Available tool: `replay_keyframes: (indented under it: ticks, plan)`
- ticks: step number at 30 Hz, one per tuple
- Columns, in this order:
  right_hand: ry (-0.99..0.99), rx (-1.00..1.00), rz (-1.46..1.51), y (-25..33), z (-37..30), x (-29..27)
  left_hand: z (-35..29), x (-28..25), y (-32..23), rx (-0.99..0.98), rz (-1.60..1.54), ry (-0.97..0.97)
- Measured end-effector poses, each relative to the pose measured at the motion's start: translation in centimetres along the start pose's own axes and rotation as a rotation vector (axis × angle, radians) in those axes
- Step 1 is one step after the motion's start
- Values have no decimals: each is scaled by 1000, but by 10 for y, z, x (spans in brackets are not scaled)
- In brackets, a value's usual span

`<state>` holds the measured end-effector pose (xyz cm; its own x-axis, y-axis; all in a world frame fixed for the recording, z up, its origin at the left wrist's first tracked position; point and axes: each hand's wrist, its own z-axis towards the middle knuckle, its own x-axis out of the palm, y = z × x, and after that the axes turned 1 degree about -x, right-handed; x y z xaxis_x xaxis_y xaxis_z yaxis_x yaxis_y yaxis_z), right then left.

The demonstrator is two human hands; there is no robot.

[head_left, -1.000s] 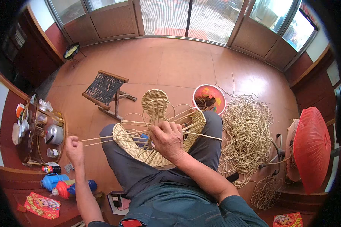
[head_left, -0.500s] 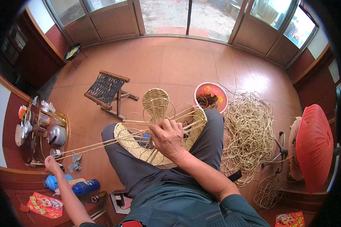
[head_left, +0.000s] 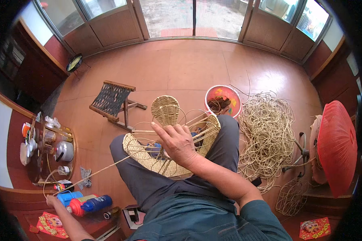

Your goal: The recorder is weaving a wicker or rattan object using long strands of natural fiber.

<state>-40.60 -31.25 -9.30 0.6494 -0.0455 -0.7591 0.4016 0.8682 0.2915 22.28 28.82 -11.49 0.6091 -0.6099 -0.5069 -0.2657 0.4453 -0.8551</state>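
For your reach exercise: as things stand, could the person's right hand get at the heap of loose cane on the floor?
Probably yes. The right hand rests on the half-woven basket; the heap of loose cane lies beside the right knee with nothing between.

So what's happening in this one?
A seated person is weaving a wicker basket that rests on their lap. Their right hand presses down on the basket's loose spokes near the rim, while the left hand is stretched out to the lower left, pulling a long cane strand taut from the basket. A big pile of loose cane lies on the floor to their right, beside a red bowl.
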Motion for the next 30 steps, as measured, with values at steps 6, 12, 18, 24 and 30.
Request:
replay_keyframes:
  ticks: [6,12,18,24,30]
  plan:
    - [71,-183,-47,-5,13,2,-63,31,14,-65,12,648]
    - [135,-139,-148,0,27,14,-314,79,32,322,83,982]
    - [38,-40,-54,-2,34,21,-513,-1,-72,693,-91,1009]
    - [-19,37,103,-1,29,17,-613,-35,-110,1001,-301,1214]
    - [-144,431,700,4,11,4,-704,-29,-119,1271,-411,1175]
